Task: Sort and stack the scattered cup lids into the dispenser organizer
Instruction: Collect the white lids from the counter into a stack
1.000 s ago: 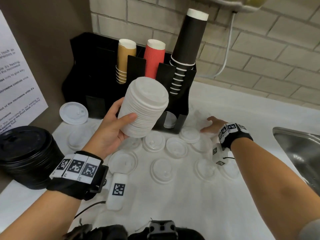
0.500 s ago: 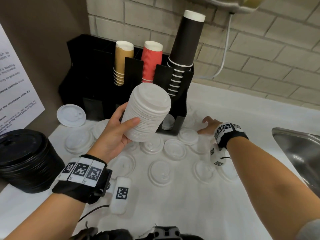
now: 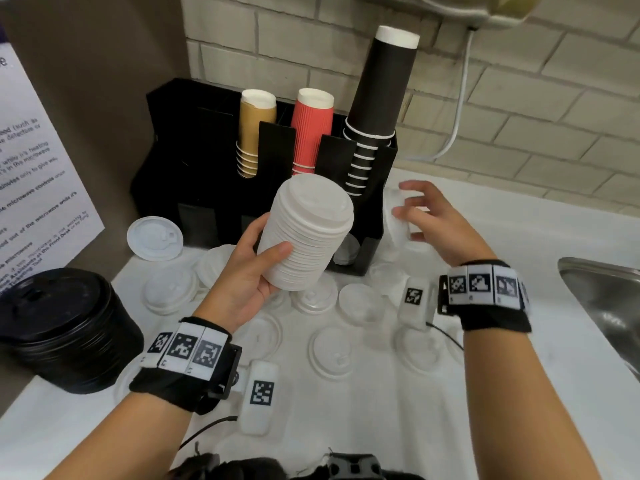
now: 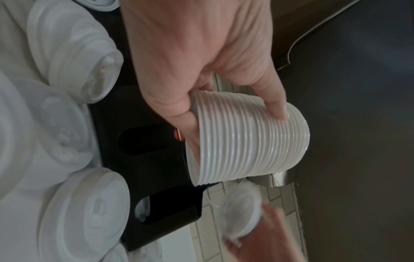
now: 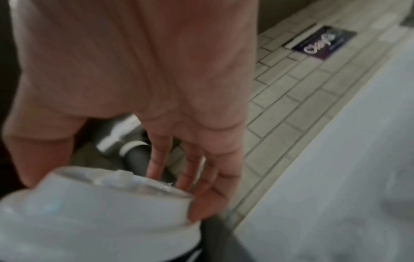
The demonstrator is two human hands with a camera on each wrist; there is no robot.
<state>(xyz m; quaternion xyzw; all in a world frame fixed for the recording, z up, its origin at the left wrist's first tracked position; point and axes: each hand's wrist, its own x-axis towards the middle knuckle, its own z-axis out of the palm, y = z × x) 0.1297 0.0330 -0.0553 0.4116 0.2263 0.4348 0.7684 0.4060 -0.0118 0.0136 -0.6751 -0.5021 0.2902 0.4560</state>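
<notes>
1. Lid stack point(image 3: 306, 237) is gripped by left hand point(image 3: 242, 278), fingers curled round it, held above worktop point(image 3: 519, 393) in front of organizer point(image 3: 194, 174).
2. Single lid point(image 3: 398, 220) is pinched by right hand point(image 3: 436, 226), just right of stack.
3. Loose lids point(image 3: 332, 351) are scattered on near worktop.

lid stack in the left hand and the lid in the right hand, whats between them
In the head view, the front right corner of the black organizer shows in the gap between the lid stack and the single lid; no hands bridge it.
</notes>
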